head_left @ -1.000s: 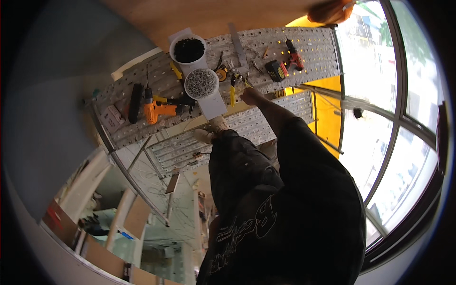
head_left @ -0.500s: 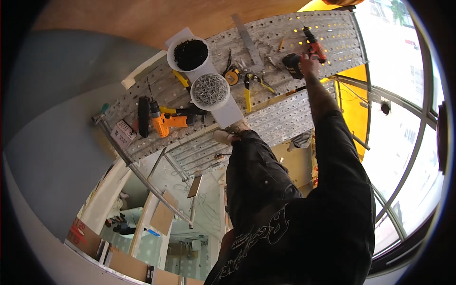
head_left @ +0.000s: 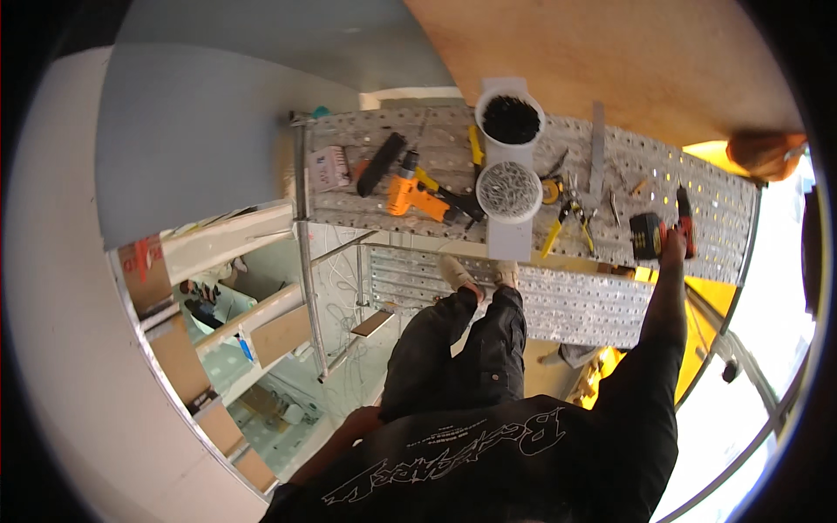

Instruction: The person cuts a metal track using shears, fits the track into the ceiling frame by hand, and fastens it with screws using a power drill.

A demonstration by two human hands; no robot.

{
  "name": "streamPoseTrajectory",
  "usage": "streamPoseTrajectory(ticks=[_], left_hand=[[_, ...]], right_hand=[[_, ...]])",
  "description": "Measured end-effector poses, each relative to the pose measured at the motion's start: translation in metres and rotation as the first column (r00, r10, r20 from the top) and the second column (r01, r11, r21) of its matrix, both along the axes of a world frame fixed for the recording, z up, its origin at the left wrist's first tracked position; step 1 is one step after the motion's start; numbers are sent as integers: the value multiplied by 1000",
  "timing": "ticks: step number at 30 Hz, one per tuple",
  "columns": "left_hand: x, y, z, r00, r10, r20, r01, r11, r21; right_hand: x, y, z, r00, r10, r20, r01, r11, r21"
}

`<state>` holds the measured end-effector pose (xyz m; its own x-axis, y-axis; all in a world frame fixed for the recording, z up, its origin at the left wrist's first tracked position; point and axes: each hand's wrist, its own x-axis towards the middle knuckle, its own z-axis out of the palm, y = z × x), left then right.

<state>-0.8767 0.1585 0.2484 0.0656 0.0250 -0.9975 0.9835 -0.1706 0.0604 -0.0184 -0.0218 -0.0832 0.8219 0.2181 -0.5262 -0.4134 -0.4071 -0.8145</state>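
My right hand [head_left: 673,248] is wrapped round the handle of a red and black cordless drill [head_left: 685,225], which lies at the right end of the perforated metal scaffold platform [head_left: 715,235]. Its black battery [head_left: 646,235] points left. Of my left arm only a piece near the elbow shows; the left hand is out of view. Left of the drill are yellow-handled pliers [head_left: 554,234], a tape measure [head_left: 552,191] and a long flat metal strip [head_left: 598,148]. Two white tubs stand near the middle: one of black screws [head_left: 512,120], one of silvery fasteners [head_left: 509,191].
An orange cordless drill [head_left: 410,197] lies on the platform's left part, beside a small box [head_left: 330,168]. My feet [head_left: 506,274] stand on a lower metal plank [head_left: 584,305]. A scaffold tube [head_left: 305,261] borders the left side, with a drop to the floor below.
My view has swung round, so the platform now runs more level across the picture. My right hand stays on the red drill.
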Motion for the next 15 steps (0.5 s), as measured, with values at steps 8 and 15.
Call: streamPoseTrajectory(ticks=[8,15], left_hand=[[-53,24,-5,982,51,181,-98,960,262],[-94,127,-53,898,50,437,-205,926,317]], right_hand=[[-170,19,156,916,-208,343,182,978,105],[-369,104,347,959,-260,112,153,809,568]])
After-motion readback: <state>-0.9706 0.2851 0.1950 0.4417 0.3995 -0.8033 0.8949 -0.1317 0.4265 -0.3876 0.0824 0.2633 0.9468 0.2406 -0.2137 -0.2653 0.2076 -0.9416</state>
